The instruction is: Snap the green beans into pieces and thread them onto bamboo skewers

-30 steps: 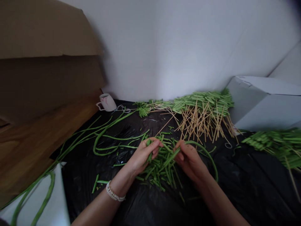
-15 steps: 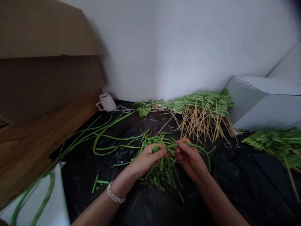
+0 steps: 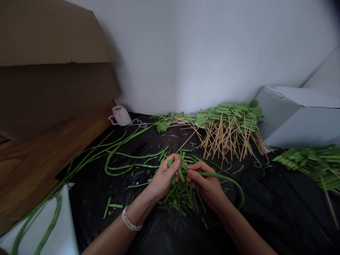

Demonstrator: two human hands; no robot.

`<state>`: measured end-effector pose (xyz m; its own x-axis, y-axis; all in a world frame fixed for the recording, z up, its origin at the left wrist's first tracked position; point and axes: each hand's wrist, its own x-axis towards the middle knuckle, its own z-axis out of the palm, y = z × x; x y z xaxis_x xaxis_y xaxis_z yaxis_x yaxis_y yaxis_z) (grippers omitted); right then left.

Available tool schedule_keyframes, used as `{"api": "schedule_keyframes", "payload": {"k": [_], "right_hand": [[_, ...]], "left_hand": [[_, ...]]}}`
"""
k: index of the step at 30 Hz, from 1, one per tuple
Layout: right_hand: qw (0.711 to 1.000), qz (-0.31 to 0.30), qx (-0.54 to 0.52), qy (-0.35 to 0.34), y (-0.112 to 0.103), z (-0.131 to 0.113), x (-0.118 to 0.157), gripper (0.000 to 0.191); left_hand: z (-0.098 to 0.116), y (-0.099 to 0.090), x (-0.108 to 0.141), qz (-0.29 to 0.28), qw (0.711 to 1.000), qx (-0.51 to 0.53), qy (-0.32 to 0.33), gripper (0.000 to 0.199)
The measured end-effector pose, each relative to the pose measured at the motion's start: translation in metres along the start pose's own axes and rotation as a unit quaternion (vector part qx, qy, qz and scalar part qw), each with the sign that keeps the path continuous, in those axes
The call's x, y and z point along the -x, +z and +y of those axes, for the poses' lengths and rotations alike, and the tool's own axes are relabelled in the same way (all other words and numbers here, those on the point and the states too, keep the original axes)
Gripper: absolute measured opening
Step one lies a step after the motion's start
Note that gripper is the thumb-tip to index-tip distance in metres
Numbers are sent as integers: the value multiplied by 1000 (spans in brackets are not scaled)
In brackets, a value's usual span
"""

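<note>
Left hand (image 3: 164,177) clenched on short bean pieces (image 3: 170,163); right hand (image 3: 204,186) grips a long bean (image 3: 225,177), tail curving right. Both work over the cut pile (image 3: 184,198) on black plastic (image 3: 265,202).

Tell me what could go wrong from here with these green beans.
The long bean curving out of the right hand could sweep the cut pieces across the black plastic. The bracelet on the left wrist might catch on beans. The loose wooden sticks just beyond the hands could get knocked.
</note>
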<state>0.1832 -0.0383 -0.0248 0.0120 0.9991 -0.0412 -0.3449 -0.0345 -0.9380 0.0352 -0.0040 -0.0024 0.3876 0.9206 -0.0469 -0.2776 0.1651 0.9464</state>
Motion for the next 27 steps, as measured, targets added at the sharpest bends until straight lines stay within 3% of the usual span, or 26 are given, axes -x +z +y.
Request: {"api": "schedule_keyframes", "payload": {"k": [4,9,12,16,21,27], "right_hand": [[1000,0,8,-2,-2,-2,-1,26],[1000,0,29,-4,-5,-3,0,22],[1000,-12,24,0,-6,-5,1,23],[999,-32,27,7,-4,-9,2,24],[999,-33,1,32,-3,-11,2,25],[988,1,-155,23,-10,-20,-2,30]], "left_hand": [[-2,2,0,12,999,-30,-3,33],[7,-1,-7,85,994,65,21,35],[13,-6,-10,93,993,71,30,36],[9,-7,-4,2,999,11,-42,39],[3,-8,3,-148,980,-66,-118,32],[8,-13,2,-159,970,-62,-173,33]]}}
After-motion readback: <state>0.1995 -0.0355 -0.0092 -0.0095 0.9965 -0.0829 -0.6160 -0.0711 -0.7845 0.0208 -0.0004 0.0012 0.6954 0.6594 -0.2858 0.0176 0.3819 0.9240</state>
